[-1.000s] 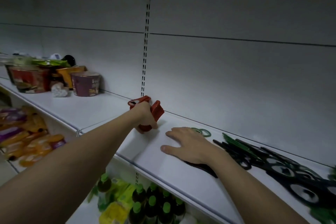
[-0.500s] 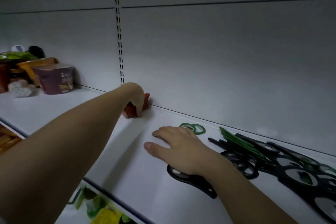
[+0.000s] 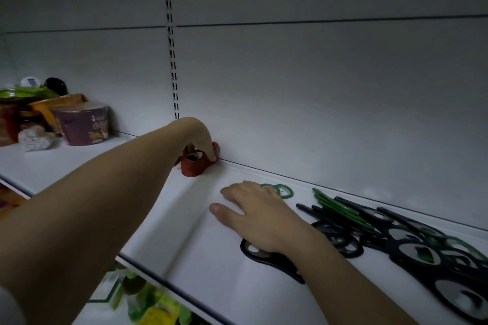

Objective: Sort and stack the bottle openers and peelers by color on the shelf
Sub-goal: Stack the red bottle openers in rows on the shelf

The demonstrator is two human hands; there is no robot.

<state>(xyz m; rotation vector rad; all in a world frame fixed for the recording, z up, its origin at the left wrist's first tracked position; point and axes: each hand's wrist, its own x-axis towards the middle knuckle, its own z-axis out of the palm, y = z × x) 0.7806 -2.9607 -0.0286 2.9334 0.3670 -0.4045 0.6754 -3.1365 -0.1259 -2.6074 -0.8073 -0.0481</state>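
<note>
A short stack of red openers (image 3: 194, 166) stands on the white shelf (image 3: 200, 266) against the back wall. My left hand (image 3: 199, 137) reaches over it, fingers curled down round its far side. My right hand (image 3: 261, 216) lies flat on the shelf with fingers spread, its heel resting on a black opener (image 3: 266, 258). Just past its fingertips lies a green ring-shaped opener (image 3: 284, 191). To the right lie a few green peelers (image 3: 340, 208) and a loose pile of black and green openers (image 3: 422, 248).
Noodle cups (image 3: 84, 124) and other packaged goods stand at the far left of the shelf. A slotted upright (image 3: 173, 60) runs up the back wall behind the red stack. Green-capped bottles and packets (image 3: 148, 298) fill the shelf below.
My left hand carried the red openers back to the wall and set them down on the shelf as a stack. My right hand has stayed flat on the black opener.
</note>
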